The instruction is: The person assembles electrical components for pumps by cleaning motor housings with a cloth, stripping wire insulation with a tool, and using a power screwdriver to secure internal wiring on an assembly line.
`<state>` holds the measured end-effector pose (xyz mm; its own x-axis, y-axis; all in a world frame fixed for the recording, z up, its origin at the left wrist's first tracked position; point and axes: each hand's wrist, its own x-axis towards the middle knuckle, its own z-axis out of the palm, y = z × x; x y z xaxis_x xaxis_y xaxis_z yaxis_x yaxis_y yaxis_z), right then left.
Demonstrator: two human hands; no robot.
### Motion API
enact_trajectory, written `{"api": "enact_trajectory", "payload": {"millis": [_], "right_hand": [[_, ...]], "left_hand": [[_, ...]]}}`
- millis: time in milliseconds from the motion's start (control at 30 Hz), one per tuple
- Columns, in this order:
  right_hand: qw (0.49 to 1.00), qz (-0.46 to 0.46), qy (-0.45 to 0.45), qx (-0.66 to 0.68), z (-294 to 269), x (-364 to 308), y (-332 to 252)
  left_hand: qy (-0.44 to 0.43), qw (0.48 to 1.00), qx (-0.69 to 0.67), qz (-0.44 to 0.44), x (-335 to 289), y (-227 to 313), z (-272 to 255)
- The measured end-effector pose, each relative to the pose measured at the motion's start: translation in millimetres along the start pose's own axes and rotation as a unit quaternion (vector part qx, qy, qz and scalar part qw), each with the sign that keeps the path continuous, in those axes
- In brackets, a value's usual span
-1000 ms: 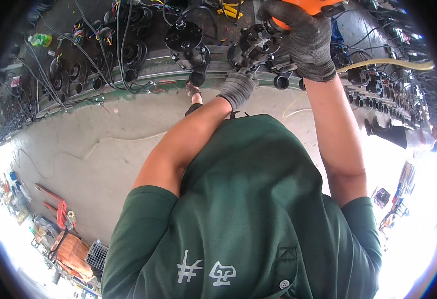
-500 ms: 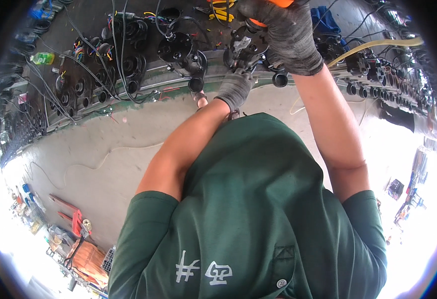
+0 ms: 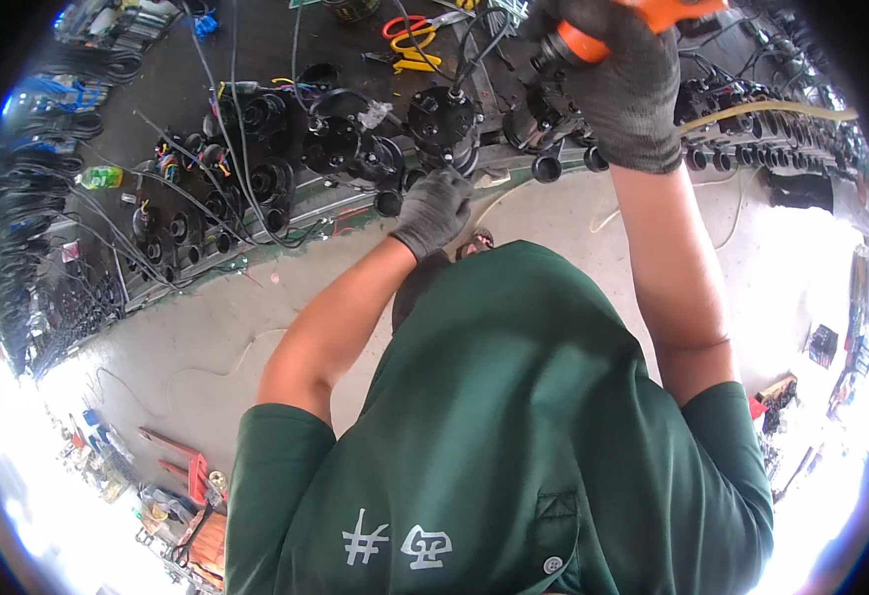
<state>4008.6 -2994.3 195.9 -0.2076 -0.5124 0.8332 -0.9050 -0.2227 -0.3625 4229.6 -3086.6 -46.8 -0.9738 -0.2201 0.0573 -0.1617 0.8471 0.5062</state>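
My left hand [image 3: 434, 210], in a dark grey knit glove, has its fingers curled against the near edge of a round black housing [image 3: 442, 124]. That housing has a cable rising from its top. My right hand [image 3: 628, 94], gloved too, is wrapped round an orange power tool [image 3: 585, 42] with a black nose, raised above the bench to the right. The nose points left and down, apart from the housing. Left of the housing sits a second round black housing [image 3: 340, 149] with a clear plastic piece [image 3: 375, 115] beside it. Another dark part [image 3: 534, 124] lies below the tool.
Scissors with red and yellow handles [image 3: 415, 35] lie on the dark bench [image 3: 345, 69]. Black parts with coloured wires [image 3: 201, 154] and a green bottle [image 3: 100, 178] are at left. A yellowish hose [image 3: 767, 109] and rows of black parts line the right. Loose cables hang over the bench edge.
The whole view has shifted, showing more of the bench. My right hand and the orange tool are farther right. The clear plastic piece now lies farther left, and my left hand stays at the housing.
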Motion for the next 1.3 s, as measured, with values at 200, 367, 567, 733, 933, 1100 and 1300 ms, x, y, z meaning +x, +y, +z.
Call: {"api": "enact_trajectory", "payload": {"millis": [200,367,567,733,933,1100,1300], "right_hand": [[0.82,0.321,0.089,0.466,4,-23,2],[0.805,0.334,0.079,0.483,13,-24,-5],[0.841,0.352,0.039,0.409,23,-15,-15],[0.82,0.363,0.043,0.441,21,-17,-29],[0.793,0.458,0.101,0.39,-6,-105,3],[0.748,0.544,0.157,0.347,-27,-180,7],[0.642,0.615,0.205,0.41,-36,-223,6]], "left_hand": [[0.227,0.893,-0.333,-0.201,-15,-6,-9],[0.326,0.776,-0.49,-0.228,1,17,-30],[0.366,0.799,-0.436,-0.195,19,35,-74],[0.412,0.772,-0.458,-0.153,30,21,-84],[0.401,0.89,-0.167,-0.137,21,39,-127],[0.346,0.925,-0.097,-0.122,21,31,-145],[0.32,0.933,-0.109,-0.123,23,38,-160]]}}
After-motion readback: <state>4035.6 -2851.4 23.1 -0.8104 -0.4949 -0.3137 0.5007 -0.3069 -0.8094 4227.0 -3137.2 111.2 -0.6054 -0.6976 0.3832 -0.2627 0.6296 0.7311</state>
